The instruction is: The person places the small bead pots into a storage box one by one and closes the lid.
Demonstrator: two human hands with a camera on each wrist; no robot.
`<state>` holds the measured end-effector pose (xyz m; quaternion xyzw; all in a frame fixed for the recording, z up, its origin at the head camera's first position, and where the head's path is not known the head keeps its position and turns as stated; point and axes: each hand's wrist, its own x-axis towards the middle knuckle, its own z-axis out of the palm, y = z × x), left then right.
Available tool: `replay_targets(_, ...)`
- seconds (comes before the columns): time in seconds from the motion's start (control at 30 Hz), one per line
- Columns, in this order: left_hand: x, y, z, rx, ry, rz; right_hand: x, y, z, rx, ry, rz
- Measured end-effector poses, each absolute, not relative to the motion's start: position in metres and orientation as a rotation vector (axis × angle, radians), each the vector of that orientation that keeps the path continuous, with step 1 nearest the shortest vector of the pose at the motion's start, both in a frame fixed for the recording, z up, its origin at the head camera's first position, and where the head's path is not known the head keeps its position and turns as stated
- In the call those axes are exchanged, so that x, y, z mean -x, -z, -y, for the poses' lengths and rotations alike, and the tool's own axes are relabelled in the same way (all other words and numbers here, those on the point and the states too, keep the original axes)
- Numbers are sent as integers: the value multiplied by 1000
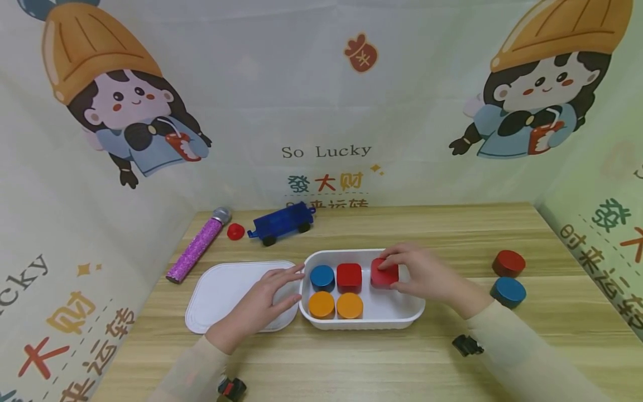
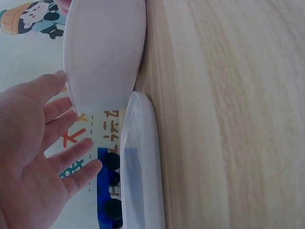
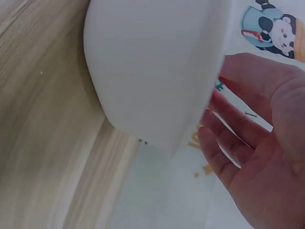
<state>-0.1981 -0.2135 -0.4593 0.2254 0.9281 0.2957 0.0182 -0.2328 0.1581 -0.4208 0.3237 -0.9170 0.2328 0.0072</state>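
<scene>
Head view: right fingers (image 1: 396, 259) pinch a red block (image 1: 382, 280); straight left fingers (image 1: 282, 278) touch the box (image 1: 361, 324) beside them, presumably steadying it.

Head view looks down; wrist views (low, close) share the tub (image 2: 105, 52).

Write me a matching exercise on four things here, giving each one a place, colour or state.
1. Right hand
2. White lid
3. Orange blocks
4. Toy microphone

A. In the near row of the container
B. Pink and glittery along its handle
C. Holding a red block
D. Partly hidden by the left hand

Pairs: 1-C, 2-D, 3-A, 4-B
</scene>
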Motion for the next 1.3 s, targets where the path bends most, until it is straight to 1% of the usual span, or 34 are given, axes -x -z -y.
replay_targets(0.23, 199, 458, 213, -719, -925, -2881, 239, 431, -149, -1028, -690, 2931)
replay_targets(0.87, 200, 457, 215, -736, -924, -2899, 246, 434, -141, -998, -717, 2995)
replay_targets(1.07, 200, 460, 215, -753, -936, -2888, 240, 433, -150, -1018, -738, 2955)
replay_targets(1.3, 200, 461, 214, -762, -941, -2886, 225, 424, -180, -840, -839, 2937)
